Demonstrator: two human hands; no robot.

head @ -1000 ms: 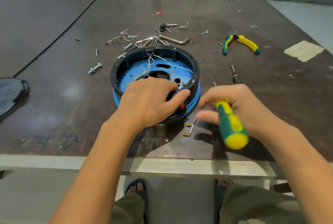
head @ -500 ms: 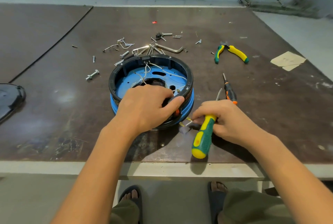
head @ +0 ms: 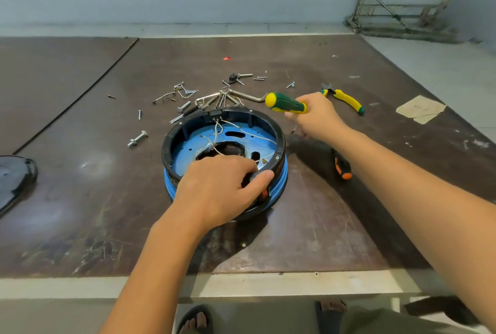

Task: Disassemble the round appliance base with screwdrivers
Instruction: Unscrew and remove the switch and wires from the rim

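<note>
The base [head: 185, 152] sits mid-surface [head: 322, 212], its near rim gripped by the left hand [head: 217, 188]. The right hand [head: 318, 118], fingers wrapped round the screwdriver [head: 287, 104], has swung from near side to far right, likely seeking another screw.

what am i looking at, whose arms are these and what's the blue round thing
No machine: the camera sits on a person's head and looks down, so the arms are theirs. The left hand grips the near rim of the round appliance base, a black ring on a blue shell with loose wires inside. The right hand holds a green and yellow screwdriver. On the table lie loose screws and bolts, yellow-handled pliers and a second, orange and black screwdriver.
</note>
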